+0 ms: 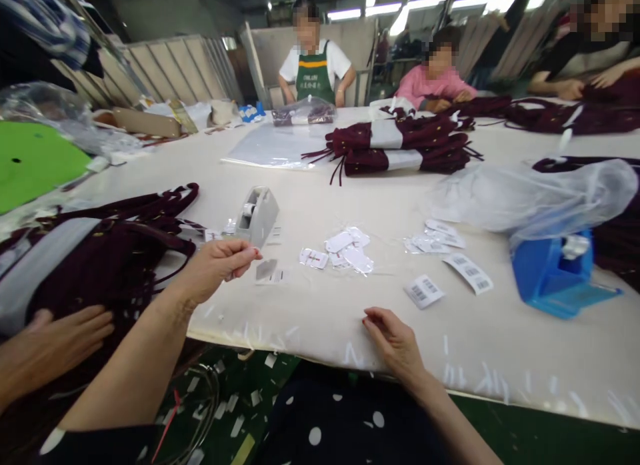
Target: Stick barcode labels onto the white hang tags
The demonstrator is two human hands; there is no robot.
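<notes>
My left hand (223, 268) is closed in a pinch above the table, beside a grey tape dispenser (260, 218); what it holds, if anything, is too small to make out. Just beyond its fingertips a small label sheet (273, 275) lies on the table. Near the front edge my right hand (395, 338) is loosely curved, with a small gap between thumb and forefinger and nothing visible in it. White tags (350, 248) are piled between and beyond my hands. Barcode stickers (424, 291) lie beyond my right hand.
Another person's hand (65, 338) rests by a maroon bag (115, 258) at left. A blue tape dispenser (555, 271) and clear plastic (540, 191) sit at right. Stacked maroon bundles (430, 145) lie farther back. Several people stand or sit across the table (310, 311).
</notes>
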